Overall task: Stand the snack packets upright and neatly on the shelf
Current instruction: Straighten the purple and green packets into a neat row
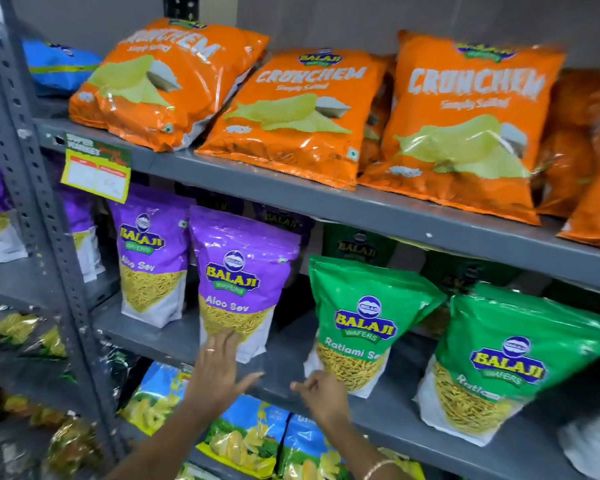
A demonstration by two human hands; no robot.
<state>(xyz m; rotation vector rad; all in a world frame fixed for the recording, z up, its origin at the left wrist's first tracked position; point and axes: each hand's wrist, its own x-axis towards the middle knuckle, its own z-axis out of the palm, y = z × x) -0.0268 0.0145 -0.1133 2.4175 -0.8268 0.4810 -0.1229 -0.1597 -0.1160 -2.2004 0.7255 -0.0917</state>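
On the middle grey shelf (284, 362) stand purple Aloo Sev packets: one at the back left (151, 258) and one nearer the front (241, 282). To the right stand two green Ratlami Sev packets (364, 323) (499, 362), the right one tilted. My left hand (219, 368) is open, fingers spread, its fingertips against the bottom of the front purple packet. My right hand (321, 393) hovers at the shelf edge beside the lower left corner of the first green packet, fingers loosely curled, holding nothing.
The shelf above carries orange Crunchem packets (291, 112) leaning back, with a price tag (96, 168) on its edge. Blue and green packets (257, 431) fill the shelf below. A grey slotted upright post (45, 237) stands at the left, with more packets beyond it.
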